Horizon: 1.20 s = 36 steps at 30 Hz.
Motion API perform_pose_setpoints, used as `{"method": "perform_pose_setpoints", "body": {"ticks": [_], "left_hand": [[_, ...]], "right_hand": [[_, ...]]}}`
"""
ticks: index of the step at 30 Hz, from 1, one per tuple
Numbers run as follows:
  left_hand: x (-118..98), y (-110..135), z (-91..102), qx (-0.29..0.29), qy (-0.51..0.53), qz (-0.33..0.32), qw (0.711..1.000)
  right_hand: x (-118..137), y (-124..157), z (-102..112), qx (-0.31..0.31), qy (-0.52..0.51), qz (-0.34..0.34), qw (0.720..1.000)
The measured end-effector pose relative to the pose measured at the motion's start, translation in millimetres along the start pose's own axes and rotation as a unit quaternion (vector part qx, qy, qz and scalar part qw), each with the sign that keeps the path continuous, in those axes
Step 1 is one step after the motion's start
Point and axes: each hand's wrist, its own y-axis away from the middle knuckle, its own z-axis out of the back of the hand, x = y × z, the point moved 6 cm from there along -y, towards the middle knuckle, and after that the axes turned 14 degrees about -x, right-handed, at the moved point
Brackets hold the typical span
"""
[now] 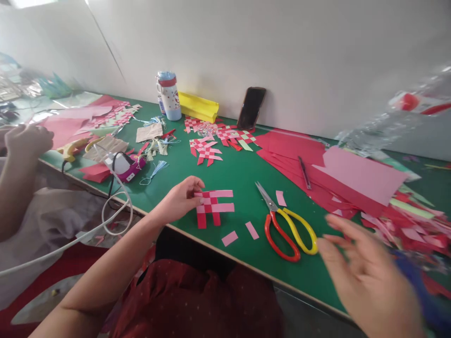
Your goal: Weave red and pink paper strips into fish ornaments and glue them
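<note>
My left hand (185,199) is closed on the edge of a woven paper piece (209,202), its thumb on top. Red and pink strips cross in a check there, with pink ends pointing right and red ends pointing toward me. My right hand (366,272), slightly blurred, hovers with fingers apart and nothing in them, just right of the scissors (282,223). These lie with blades parted a little, one handle red and one yellow. Small pink paper scraps (252,230) rest between the woven piece and the scissors.
Behind lie finished woven pieces (207,151), a phone (252,108) against the wall and a bottle (169,96). Red paper sheets (292,150), a pen-like cutter (305,172) and scraps (419,230) spread at right. At left are a glue gun (73,149), a white cable (81,239) and another person's hand (30,138).
</note>
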Motion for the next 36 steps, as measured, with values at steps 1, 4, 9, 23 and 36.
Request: {"method": "perform_pose_setpoints", "body": {"ticks": [1, 4, 9, 23, 36], "left_hand": [[-5.1, -2.8, -4.2, 0.007, 0.071, 0.015, 0.997], [-23.7, -13.6, -21.7, 0.035, 0.216, 0.046, 0.975], [-52.1, -34.2, -53.6, 0.083, 0.28, 0.062, 0.954], [-23.4, -56.3, -99.4, 0.182, 0.207, 0.108, 0.955], [-29.2, -52.1, -98.2, 0.202, 0.157, 0.09, 0.962]], "right_hand": [[6.2, -0.5, -18.3, 0.043, -0.061, -0.036, 0.997], [30.5, -2.5, -70.0, 0.186, -0.197, -0.105, 0.957], [58.7, -24.2, -112.1, 0.257, -0.241, -0.111, 0.929], [30.3, -44.1, -129.0, 0.216, -0.279, -0.168, 0.921], [22.2, -43.4, -130.1, 0.19, -0.194, -0.164, 0.948]]}}
